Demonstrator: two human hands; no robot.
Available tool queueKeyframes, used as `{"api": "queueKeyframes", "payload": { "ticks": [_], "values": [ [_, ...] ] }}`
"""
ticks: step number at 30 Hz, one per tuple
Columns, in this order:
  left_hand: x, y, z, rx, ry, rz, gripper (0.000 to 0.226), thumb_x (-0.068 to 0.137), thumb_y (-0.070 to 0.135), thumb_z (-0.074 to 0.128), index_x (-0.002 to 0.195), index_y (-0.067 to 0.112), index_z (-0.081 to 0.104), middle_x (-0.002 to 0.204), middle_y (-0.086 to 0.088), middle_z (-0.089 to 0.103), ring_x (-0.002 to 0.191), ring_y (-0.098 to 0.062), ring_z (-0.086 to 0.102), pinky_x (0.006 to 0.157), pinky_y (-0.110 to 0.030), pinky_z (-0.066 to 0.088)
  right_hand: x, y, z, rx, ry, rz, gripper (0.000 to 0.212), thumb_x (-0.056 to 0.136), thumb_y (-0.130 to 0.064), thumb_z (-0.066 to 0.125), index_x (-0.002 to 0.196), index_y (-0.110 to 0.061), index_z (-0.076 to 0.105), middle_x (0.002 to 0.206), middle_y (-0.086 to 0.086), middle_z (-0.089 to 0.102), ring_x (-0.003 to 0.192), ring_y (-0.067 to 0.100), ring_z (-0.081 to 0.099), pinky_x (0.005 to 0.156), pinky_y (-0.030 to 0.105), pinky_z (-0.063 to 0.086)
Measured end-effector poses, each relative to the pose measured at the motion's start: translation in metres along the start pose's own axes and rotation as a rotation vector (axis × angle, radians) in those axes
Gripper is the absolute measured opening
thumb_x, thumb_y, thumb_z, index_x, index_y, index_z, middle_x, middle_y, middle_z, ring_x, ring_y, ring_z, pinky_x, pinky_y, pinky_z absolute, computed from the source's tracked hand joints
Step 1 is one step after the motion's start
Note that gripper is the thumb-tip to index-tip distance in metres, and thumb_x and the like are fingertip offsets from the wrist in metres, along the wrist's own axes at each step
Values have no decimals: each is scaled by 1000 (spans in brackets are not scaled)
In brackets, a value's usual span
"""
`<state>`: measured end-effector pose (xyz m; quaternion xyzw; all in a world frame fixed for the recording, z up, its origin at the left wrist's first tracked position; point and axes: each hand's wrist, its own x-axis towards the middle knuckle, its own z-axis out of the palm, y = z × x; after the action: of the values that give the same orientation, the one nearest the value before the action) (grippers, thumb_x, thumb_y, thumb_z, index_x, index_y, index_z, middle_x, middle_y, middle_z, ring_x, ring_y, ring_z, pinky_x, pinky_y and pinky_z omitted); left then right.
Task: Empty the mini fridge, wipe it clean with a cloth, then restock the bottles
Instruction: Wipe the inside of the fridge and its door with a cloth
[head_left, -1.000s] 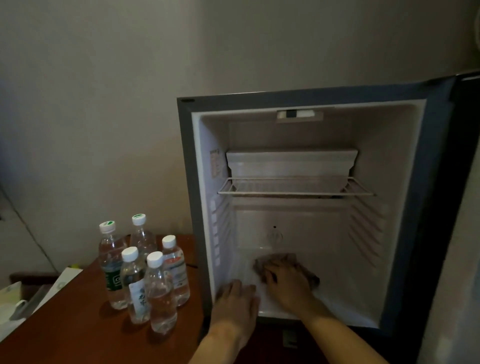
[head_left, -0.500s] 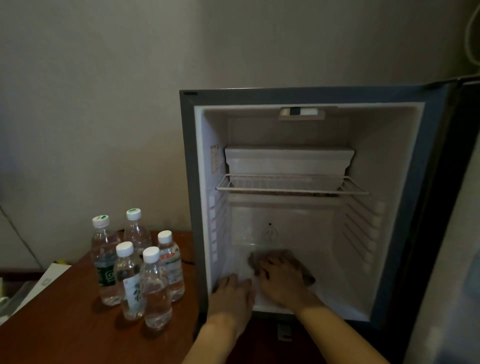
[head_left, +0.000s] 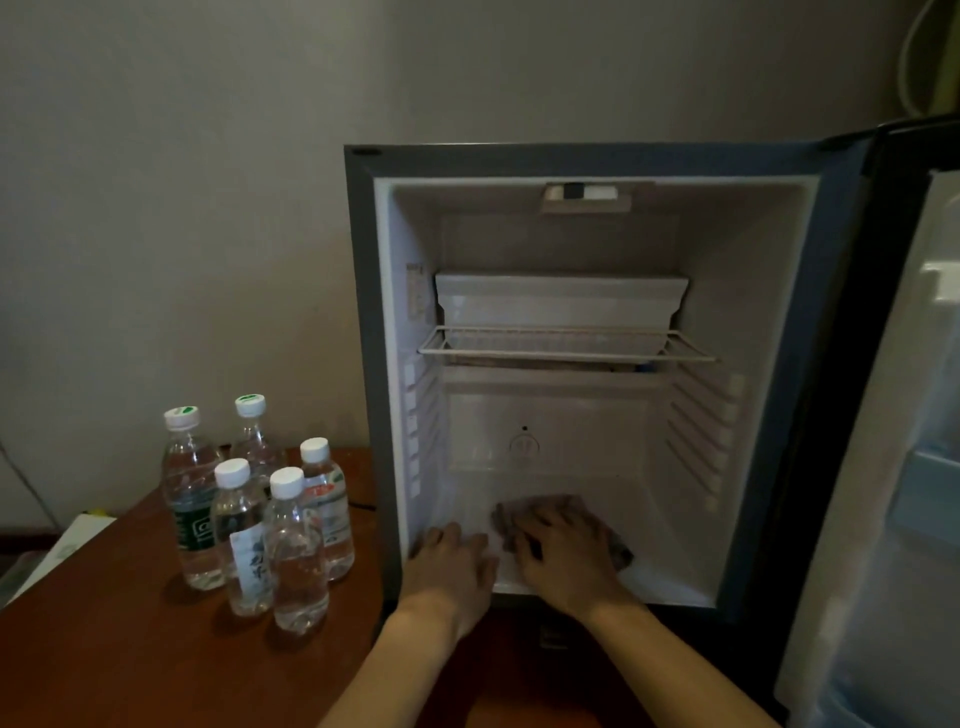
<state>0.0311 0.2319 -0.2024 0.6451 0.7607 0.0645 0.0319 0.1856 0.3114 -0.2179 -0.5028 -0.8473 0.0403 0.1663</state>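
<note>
Head view is showing a mini fridge (head_left: 597, 166) filling the centre and right of the frame, its door (head_left: 883, 415) swung open along the right edge. Inside, a wire shelf (head_left: 566, 351) is sitting across the upper middle of the cavity, with a white plastic tray (head_left: 561, 301) resting on it. No bottles are standing inside the cavity where it is visible.

At the lower centre of the frame, the right hand (head_left: 563, 556) is lying palm down on a dark cloth (head_left: 561, 506), fingers spread and fairly straight, pressing the cloth flat against the fridge floor (head_left: 670, 545). The cloth is showing beyond the fingertips and at the right side of the hand. The left hand (head_left: 454, 566) is resting just to the left of it, fingers extended and holding nothing, bearing on the front lip of the fridge floor near the left wall. The two hands are lying close together; whether they are touching cannot be told.

In the lower left of the frame, five water bottles (head_left: 260, 509) with white caps are standing upright in a tight cluster on a reddish-brown table (head_left: 104, 649), just beside the fridge's left side. Lighting is dim, and the bottle labels are not legible. A pale object (head_left: 72, 545) is lying at the far left edge, too dark to identify.
</note>
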Motion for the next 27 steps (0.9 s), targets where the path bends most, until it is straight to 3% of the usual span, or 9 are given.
{"api": "queueKeyframes", "payload": {
  "ticks": [5, 9, 12, 17, 23, 27],
  "values": [
    [7, -3, -5, -2, -76, 12, 51, 105, 53, 31, 151, 33, 35, 150, -4, 36, 138, -32, 33, 115, -45, 34, 46, 6, -2, -66, 49, 44, 49, 91, -51, 30, 134, -41, 53, 145, -10, 48, 132, 21, 41, 110, 42, 32],
    [7, -4, -9, 8, -86, 9, 51, 105, 54, 32, 151, 33, 36, 150, -4, 36, 138, -32, 35, 115, -45, 33, 52, 2, -1, -93, 53, 64, 53, 89, -51, 28, 134, -38, 52, 142, -3, 52, 130, 26, 45, 111, 45, 31],
    [7, -2, -10, -4, -101, 5, 50, 105, 53, 32, 150, 31, 39, 149, -5, 37, 137, -32, 35, 114, -45, 35, 37, 2, -6, -49, 1, 21, 51, 94, -48, 29, 136, -33, 52, 144, 2, 50, 129, 29, 45, 113, 42, 30],
    [2, 2, -8, -12, -81, -9, 50, 106, 52, 30, 150, 30, 39, 150, -7, 37, 139, -33, 34, 114, -43, 35, -17, -2, -14, -43, -59, 18, 45, 100, -41, 30, 140, -31, 47, 152, 3, 40, 140, 35, 29, 113, 44, 31],
    [3, 1, -3, 17, -55, -22, 51, 106, 52, 28, 151, 30, 38, 149, -9, 39, 138, -36, 36, 114, -43, 34, -81, -5, -10, -109, 132, -25, 50, 97, -42, 26, 132, -29, 58, 142, 1, 53, 129, 31, 48, 100, 46, 44],
    [3, 3, -6, 11, -57, -22, 50, 106, 52, 27, 149, 29, 40, 147, -8, 40, 137, -34, 37, 113, -43, 34, -48, -1, -19, -12, -41, 109, 42, 101, -41, 31, 136, -33, 53, 148, 1, 45, 135, 28, 39, 104, 45, 42]
  ]
}}
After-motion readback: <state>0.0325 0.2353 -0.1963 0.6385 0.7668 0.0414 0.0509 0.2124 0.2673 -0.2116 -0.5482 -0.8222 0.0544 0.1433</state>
